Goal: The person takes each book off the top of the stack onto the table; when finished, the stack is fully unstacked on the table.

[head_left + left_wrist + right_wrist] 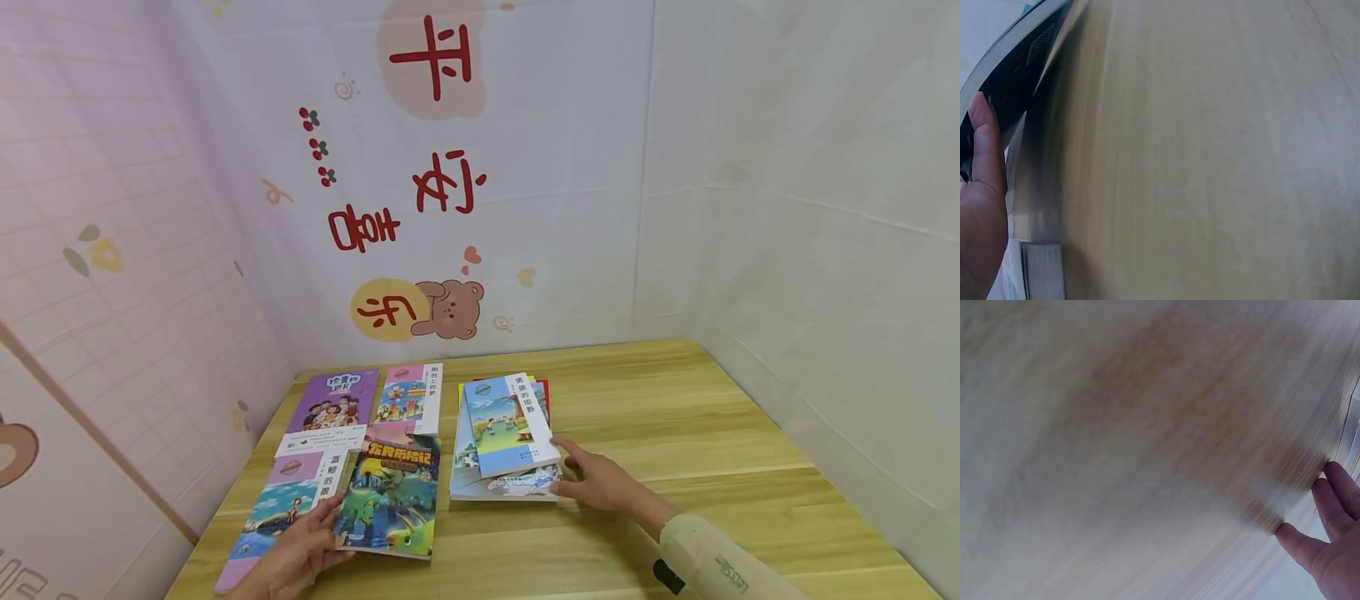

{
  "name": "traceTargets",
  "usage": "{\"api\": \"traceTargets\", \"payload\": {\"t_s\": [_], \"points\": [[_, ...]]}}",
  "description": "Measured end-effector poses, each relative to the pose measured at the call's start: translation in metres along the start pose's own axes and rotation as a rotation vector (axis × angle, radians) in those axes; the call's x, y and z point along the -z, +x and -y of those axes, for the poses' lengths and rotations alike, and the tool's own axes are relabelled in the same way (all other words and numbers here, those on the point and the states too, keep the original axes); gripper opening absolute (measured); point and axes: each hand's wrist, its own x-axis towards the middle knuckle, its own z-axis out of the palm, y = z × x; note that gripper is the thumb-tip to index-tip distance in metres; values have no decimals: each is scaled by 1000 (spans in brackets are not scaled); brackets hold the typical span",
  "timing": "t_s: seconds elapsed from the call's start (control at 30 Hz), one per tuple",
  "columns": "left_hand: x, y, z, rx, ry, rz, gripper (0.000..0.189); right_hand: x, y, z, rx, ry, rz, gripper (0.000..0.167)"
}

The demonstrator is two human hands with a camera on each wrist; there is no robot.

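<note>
While my left hand (300,546) pinches the left edge of a dinosaur-covered book (393,500), its underside partly clear of the wooden table (660,408), my right hand (607,483) sets parted, gently bent fingers at the right edge of a stack of books (467,483). A blue-covered book (498,429) tops that stack. Left of it, the dinosaur book overlaps a sea-picture book (273,517); a purple book (333,408) lies just behind.
</note>
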Motion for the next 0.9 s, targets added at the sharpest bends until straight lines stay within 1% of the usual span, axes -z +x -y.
{"api": "traceTargets", "payload": {"t_s": [0.07, 0.23, 0.3, 0.37, 0.4, 0.47, 0.57, 0.63, 0.67, 0.77, 0.83, 0.9], "points": [[1, 1, 1, 5, -2, -22, 92, 0, 0, 0, 4, -3, -2, 80], [1, 4, -1, 10, 21, -141, 92, 2, 0, 1, 9, -7, -6, 80], [0, 5, -2, 11, 36, -164, 92, 2, 0, 1, 8, -4, -4, 80], [0, 6, -3, 12, 75, -165, 92, 3, 0, 1, 14, -4, -4, 80], [-1, 6, -4, 12, 106, -169, 91, 3, 0, 1, 14, -3, -4, 80], [-3, 7, -6, -1, 200, -202, 87, 3, 1, 1, 14, -4, -3, 79], [-9, 7, -12, -43, 371, -265, 79, 2, 1, 0, 12, -5, 1, 80], [-13, 7, -17, -80, 467, -311, 75, 2, 1, 0, 8, -4, 1, 80], [-15, 7, -19, -101, 503, -322, 74, 2, 1, 0, 7, -6, 1, 80], [-21, 7, -26, -145, 538, -317, 71, 2, 1, 0, 6, -5, -2, 80], [-25, 9, -29, -172, 536, -305, 70, 1, 1, 0, 5, -5, -3, 80], [-30, 12, -30, -184, 510, -291, 69, 1, 1, 0, 7, -4, -1, 80]]}}
